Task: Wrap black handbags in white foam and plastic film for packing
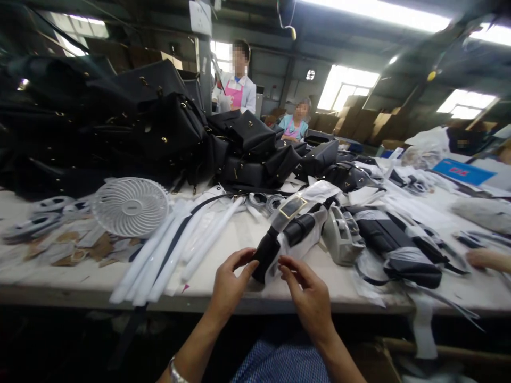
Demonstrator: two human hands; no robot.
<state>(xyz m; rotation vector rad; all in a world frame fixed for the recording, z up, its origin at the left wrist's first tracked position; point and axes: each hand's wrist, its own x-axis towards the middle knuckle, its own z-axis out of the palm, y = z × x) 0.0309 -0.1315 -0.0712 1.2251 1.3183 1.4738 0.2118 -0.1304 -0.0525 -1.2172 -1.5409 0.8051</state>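
Observation:
A black strap bundle (297, 229), partly wrapped in clear plastic and with a gold rectangular buckle (293, 206), lies on the white table in front of me. My left hand (233, 282) is at its near left end, thumb and fingers closed on the black part. On the right side of that end is my right hand (307, 290), its fingers curved and apart beside the plastic, with nothing visible in them. A grey tape dispenser (342, 236) stands just right of the bundle.
Black bags (159, 127) are piled along the back left. A white fan (131, 207) and white tubes (159, 255) lie left. Wrapped black straps (395, 244) lie right, near another person's hand (489, 259). Two people are behind the bags. The table's front edge (191, 304) is close.

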